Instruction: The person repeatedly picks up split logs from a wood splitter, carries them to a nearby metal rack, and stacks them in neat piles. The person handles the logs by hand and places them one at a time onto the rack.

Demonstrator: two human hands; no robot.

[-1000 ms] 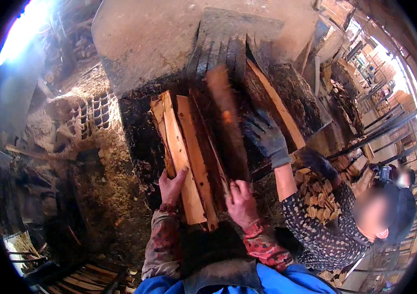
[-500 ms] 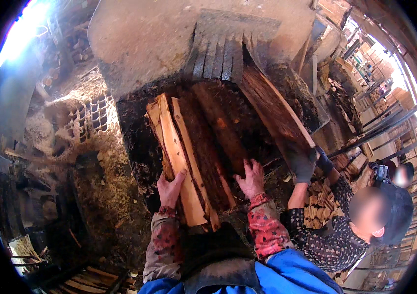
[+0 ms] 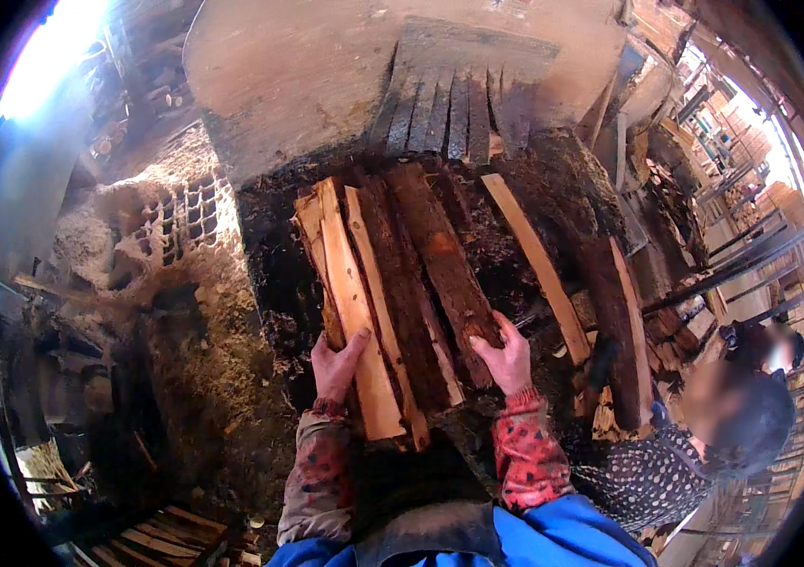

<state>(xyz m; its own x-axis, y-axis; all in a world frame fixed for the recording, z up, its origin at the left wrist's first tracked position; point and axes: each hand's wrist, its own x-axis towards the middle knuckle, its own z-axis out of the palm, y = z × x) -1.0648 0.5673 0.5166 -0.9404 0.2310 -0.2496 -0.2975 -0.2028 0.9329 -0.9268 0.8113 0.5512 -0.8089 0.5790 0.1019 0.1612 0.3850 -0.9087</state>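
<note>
In front of me several rough wooden slabs lie side by side on a dark, debris-covered surface. My left hand (image 3: 337,367) grips the left edge of the pale slab (image 3: 361,326), its thumb on top. My right hand (image 3: 504,357) is closed on the near right edge of the dark bark-covered slab (image 3: 440,260), thumb on the bark. More bark-faced wood lies between the hands. Separately, to the right, rests a narrow pale strip of wood (image 3: 542,269). Beside it a co-worker (image 3: 638,468) is at a dark slab (image 3: 615,331) tilted on edge; that person's hands are mostly hidden.
Beyond the slabs hang dark flap strips (image 3: 449,113) under a large dusty metal cover (image 3: 298,80). A sawdust-covered grid (image 3: 189,219) stands to the left. Several wood pieces (image 3: 165,539) lie at lower left. Metal rails (image 3: 742,260) run along the right.
My right hand has closed on the bark-covered slab, which now lies angled nearer to me. The co-worker's slab has come away from the flaps toward the right, and the pale strip now shows.
</note>
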